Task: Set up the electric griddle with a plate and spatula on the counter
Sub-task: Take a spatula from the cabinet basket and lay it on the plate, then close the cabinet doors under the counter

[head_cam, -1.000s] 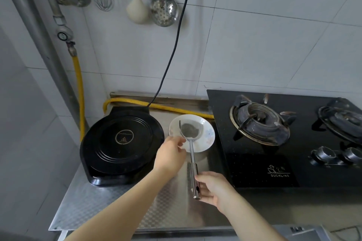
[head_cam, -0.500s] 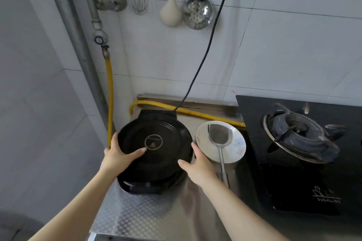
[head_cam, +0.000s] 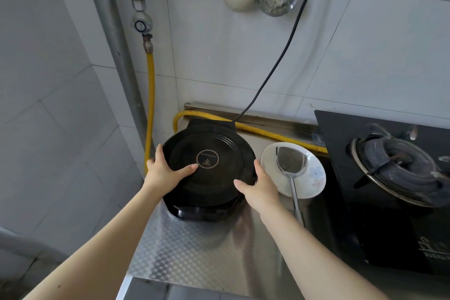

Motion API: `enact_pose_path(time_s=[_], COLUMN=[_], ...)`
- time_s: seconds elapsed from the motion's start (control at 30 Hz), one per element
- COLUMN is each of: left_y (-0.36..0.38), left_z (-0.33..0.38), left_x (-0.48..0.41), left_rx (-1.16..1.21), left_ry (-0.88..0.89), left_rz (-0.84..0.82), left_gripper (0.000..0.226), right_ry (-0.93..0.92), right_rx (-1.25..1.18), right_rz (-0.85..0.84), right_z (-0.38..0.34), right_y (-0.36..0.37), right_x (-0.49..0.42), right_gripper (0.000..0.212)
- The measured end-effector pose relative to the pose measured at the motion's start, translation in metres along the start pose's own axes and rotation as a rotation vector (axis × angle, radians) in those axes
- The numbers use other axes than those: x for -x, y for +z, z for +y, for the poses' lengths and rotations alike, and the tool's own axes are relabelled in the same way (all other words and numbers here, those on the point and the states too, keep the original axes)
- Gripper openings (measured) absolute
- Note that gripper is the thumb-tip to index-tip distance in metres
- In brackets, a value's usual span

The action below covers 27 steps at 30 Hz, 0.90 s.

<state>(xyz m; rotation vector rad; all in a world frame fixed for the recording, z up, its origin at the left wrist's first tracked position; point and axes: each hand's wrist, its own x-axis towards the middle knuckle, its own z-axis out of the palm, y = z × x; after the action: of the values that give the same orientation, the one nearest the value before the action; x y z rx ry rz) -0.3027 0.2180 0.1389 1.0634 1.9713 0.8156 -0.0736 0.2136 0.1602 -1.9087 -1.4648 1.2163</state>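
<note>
Soft, even daylight; faint glare on the steel counter at lower centre. Weak shadows. Wide-angle bending at frame edges; focus slightly soft throughout.

White tiled wall rises beyond the hands. Steel counter lies beneath them; black gas stove sits to their right.

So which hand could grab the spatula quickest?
Probably the right hand. It rests on the griddle's edge beside the plate holding the spatula; the left hand is on the far side.
</note>
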Motion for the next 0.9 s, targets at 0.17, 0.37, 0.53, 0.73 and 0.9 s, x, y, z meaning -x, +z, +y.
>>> enact_pose_path(time_s=[0.17, 0.37, 0.53, 0.73, 0.9], left_y=[0.0, 0.003, 0.002, 0.003, -0.001], left_z=[-0.003, -0.007, -0.007, -0.005, -0.003], left_x=[-0.001, -0.004, -0.005, -0.005, 0.001], left_rx=[0.029, 0.04, 0.042, 0.05, 0.031], left_ry=[0.004, 0.018, 0.004, -0.006, 0.011], left_rz=[-0.004, 0.015, 0.015, 0.014, 0.036], left_gripper=[0.119, 0.119, 0.118, 0.118, 0.118], right_ry=[-0.064, -0.048, -0.167, -0.145, -0.175], right_rx=[0.039, 0.516, 0.747, 0.836, 0.819], right_rz=[0.205, 0.292, 0.22, 0.192, 0.231], right_z=[0.0, 0.038, 0.057, 0.059, 0.051], right_y=[-0.018, -0.076, -0.061, -0.066, -0.068], right_x=[-0.002, -0.012, -0.009, -0.001, 0.008], right_gripper=[0.056, 0.03, 0.029, 0.033, 0.027])
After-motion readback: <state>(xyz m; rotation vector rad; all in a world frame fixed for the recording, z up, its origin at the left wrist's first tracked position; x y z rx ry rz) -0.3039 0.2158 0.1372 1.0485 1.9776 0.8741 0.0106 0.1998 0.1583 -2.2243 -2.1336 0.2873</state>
